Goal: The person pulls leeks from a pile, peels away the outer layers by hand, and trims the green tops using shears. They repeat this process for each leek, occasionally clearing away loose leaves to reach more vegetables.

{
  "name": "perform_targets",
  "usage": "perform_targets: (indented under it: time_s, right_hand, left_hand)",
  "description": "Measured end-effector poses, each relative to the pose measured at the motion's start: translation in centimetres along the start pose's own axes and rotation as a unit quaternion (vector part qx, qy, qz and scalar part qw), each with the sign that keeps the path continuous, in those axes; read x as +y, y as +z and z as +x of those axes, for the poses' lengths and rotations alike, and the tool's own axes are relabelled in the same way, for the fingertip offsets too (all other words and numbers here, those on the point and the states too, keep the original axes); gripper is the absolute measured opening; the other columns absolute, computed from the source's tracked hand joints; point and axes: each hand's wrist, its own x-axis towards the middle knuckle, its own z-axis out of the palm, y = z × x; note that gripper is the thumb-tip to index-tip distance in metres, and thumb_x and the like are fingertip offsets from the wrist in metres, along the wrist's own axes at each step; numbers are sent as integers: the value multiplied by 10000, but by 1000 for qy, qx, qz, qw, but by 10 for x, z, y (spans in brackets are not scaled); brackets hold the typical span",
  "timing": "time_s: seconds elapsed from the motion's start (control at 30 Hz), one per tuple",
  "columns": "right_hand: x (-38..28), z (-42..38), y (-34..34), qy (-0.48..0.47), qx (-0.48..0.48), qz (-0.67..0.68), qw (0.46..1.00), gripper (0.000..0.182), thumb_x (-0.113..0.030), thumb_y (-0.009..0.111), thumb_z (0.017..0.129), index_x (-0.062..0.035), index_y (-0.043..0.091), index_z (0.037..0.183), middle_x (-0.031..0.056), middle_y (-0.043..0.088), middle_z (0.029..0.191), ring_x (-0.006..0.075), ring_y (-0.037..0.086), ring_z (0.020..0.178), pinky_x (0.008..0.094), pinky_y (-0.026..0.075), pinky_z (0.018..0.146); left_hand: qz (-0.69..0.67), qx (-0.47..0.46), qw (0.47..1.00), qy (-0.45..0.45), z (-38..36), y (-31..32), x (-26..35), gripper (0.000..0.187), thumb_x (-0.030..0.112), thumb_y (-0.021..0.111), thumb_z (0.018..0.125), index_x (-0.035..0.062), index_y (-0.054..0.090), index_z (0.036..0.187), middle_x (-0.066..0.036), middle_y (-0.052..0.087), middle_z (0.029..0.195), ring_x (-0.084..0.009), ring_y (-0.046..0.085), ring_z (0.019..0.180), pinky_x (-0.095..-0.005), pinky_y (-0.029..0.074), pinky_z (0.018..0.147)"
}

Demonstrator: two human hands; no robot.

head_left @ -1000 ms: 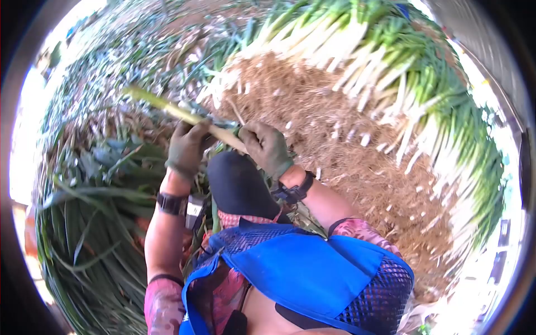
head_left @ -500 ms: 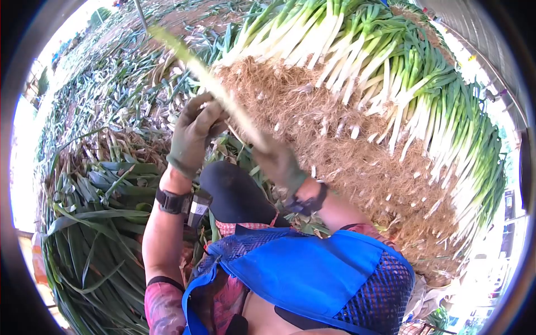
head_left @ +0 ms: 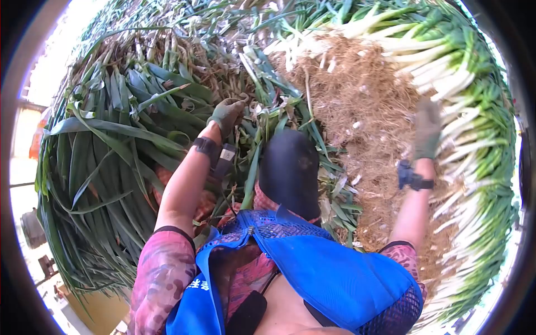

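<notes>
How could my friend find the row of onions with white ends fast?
Start at the blue vest at the bottom, then go up and right to the brown litter. Past it, by the right hand, the row curves down the edge. Its pale stalks set it apart from the dark, leafy pile at left.

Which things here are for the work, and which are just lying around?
For the work, it seems:
gloved left hand
gloved right hand, blurred
leafy green heap on the left
white-stemmed onions on the right

Just lying around, probably:
brown stringy bits
loose leaf scraps
</notes>
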Motion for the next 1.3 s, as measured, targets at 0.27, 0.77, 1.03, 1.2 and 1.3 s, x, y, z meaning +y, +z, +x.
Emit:
perform_targets:
  time_s: [0.27,0.77,1.03,1.2,1.3]
  right_hand:
    - [4,-57,352,136,-483,144,853,343,-267,653,897,-5,646,1117,90,686,928,146,630,846,273,510,783]
    - [119,-64,639,207,-516,-141,819,441,-327,687,818,-2,640,1114,223,687,1040,345,666,973,388,505,849]
    - [148,-51,585,503,-543,403,538,342,-190,633,932,9,649,1210,82,703,1065,172,659,947,277,504,904]
    - [148,-18,507,379,-500,424,653,381,-200,619,931,68,617,1202,103,665,1151,172,631,1010,279,490,923]
    - [129,-6,494,349,-474,438,679,357,-164,634,904,92,628,1152,139,669,1147,194,642,1022,287,488,956]
  left_hand:
    - [259,132,956,-27,123,-20,-84,291,200,643,876,20,653,1105,-85,690,994,-180,637,854,-314,511,766]
    - [259,201,914,-240,256,-84,-207,664,475,723,764,19,618,1235,-190,665,1164,-317,653,1046,-391,506,892]
    - [-58,-47,975,-209,233,-65,-147,348,360,702,862,50,693,1020,-14,638,807,-130,592,691,-278,473,646]
    - [-156,-85,983,-36,239,-49,-119,186,186,627,905,32,654,1006,6,608,824,-95,549,678,-252,463,637]
    - [-161,-33,986,3,224,-29,-77,165,119,634,883,19,640,1013,-8,621,832,-111,561,689,-254,469,645]
